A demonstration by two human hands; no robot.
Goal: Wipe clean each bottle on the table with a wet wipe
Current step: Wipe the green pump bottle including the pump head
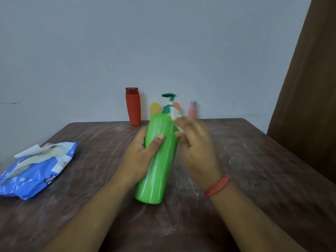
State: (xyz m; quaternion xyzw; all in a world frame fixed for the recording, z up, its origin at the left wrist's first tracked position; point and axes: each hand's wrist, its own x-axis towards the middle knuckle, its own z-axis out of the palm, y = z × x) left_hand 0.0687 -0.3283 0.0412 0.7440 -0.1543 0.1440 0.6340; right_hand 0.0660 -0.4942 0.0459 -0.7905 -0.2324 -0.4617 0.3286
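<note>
- The left hand (pixel 143 151) is wrapped round the middle of the green bottle (pixel 158 157), thumb across its front, holding it at the middle of the table (pixel 254 160).
- The right hand (pixel 195 148) is blurred with motion; its fingers look curled round a pale wipe (pixel 175 115) pressed against the bottle's shoulder, just below the pump.
- The bottle is tilted, its long axis running from the near base up and away to the far pump (pixel 169 96). Whether the base rests on the table or hangs just above it, I cannot tell.
- The pump's nozzle points left.
- I'd judge the bottle stiff, smooth plastic, glossy enough to turn slippery once wet, so a full wrap round the mid-body seems the safest hold. The pump neck looks the weak part and not a place to grip.
- How full it is, and so how heavy, can't be told from here.
- The wipe is soft and limp, and will bunch up unless spread flat under the fingers.
- Against the far wall stand a red bottle (pixel 133 107), a yellow bottle (pixel 155 109), an orange one (pixel 176 106) mostly hidden behind the pump, and a small pink bottle (pixel 193 110).
- A blue pack of wipes (pixel 34 170) lies at the near left, its flap peeled open.
</note>
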